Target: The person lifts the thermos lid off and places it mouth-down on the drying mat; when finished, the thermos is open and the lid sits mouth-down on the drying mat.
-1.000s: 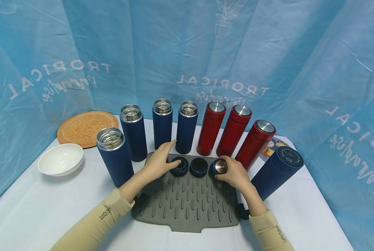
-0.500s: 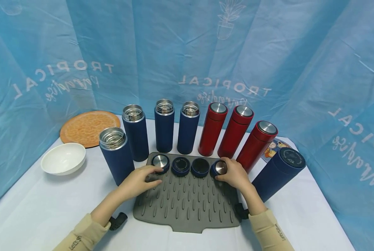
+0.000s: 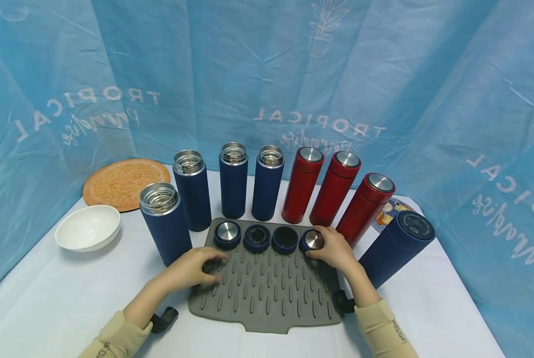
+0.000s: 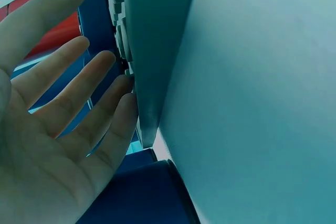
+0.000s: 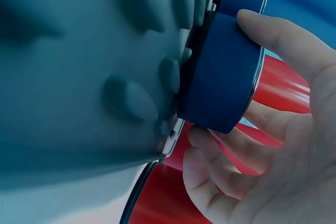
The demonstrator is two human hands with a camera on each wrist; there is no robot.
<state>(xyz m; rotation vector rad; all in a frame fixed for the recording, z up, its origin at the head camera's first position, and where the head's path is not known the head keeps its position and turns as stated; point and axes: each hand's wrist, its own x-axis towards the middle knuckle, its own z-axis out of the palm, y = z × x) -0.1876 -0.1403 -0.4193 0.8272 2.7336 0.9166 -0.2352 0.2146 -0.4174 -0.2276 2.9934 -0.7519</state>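
Note:
My right hand [image 3: 335, 250] holds a navy bottle lid [image 3: 314, 239] with a silver top, thumb and fingers on opposite sides of it. The lid is at the right end of a row on the grey ridged mat [image 3: 267, 293]. In the right wrist view the thumb presses the blue side of the lid [image 5: 223, 72]. My left hand [image 3: 192, 268] hovers by the mat's left edge, fingers apart and holding nothing. Nearest to it are a silver-topped lid [image 3: 227, 234] and an uncapped navy bottle [image 3: 165, 223]. Two dark-topped lids [image 3: 257, 237] sit between the silver ones.
Several uncapped navy bottles [image 3: 234, 184] stand behind and left of the mat. Three capped red bottles [image 3: 302, 186] and a dark-topped navy bottle [image 3: 394, 248] are at the right. A white bowl [image 3: 87, 227] and a round orange board [image 3: 125, 184] lie at the left.
My left hand has drawn back left and toward me from the lids, uncovering the leftmost silver-topped lid. The right hand has stayed on its lid.

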